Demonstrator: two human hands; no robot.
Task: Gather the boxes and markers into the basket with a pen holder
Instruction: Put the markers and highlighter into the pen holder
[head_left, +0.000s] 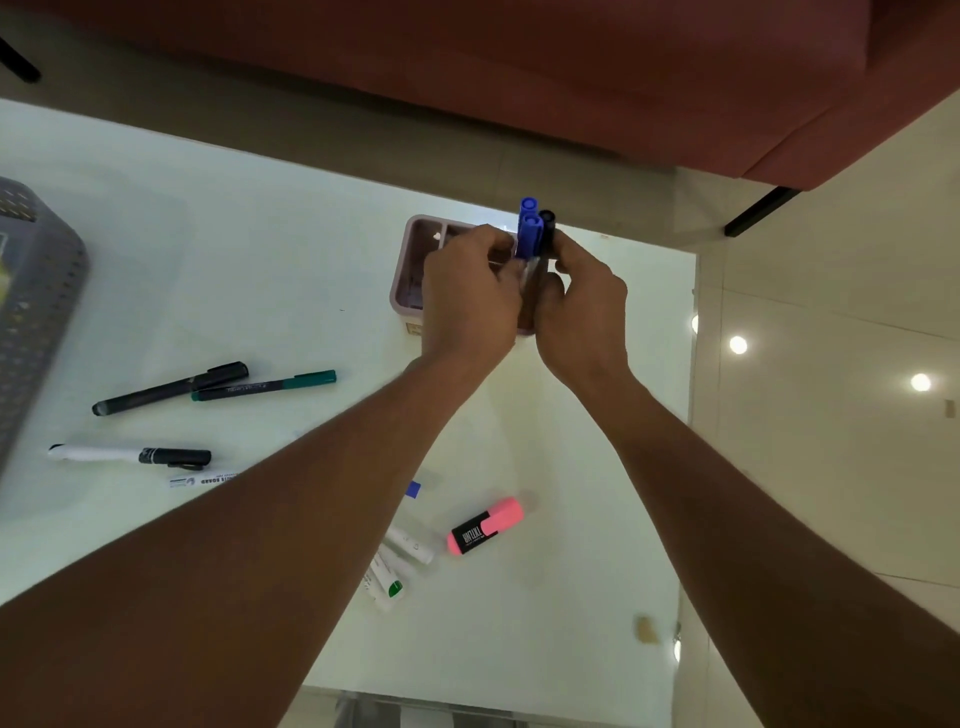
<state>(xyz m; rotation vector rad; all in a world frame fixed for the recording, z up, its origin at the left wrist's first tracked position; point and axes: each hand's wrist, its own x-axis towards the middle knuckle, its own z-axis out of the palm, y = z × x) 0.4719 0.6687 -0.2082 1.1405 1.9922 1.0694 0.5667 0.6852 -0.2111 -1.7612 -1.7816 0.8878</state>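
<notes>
Basket (36, 291) first: grey and perforated, it sits at the far left edge of the pale desk (234, 249), only partly in view, well apart from the rest. Near it lie loose markers: a black marker (169, 388) crossing the tip of a green-capped marker (264, 385), and below them a white marker with a black cap (130, 455), all flat and untouched. A labelled white marker (200, 479) is partly hidden by the left forearm.

Further right, close to the person, a cluster of white markers (400, 561) and a pink highlighter (485, 526) lie on the desk, beside a small blue cap (413, 489) showing at the forearm's edge.

At the far middle stands the pinkish pen holder (410, 260), a compartmented tray. The left hand (470, 296) curls over its front, probably to steady it or help guide the bundle. The right hand (584, 306) is clenched around upright markers, with two blue caps (530, 228) and one black cap (547, 228) poking up above the fingers. Held vertically and together, they look ready to drop into a slot; whether their lower ends already sit in the holder is hidden by the hands.

No boxes are visible. By my judgement the task is early: most markers are still loose, and the holder is not yet in the basket.
</notes>
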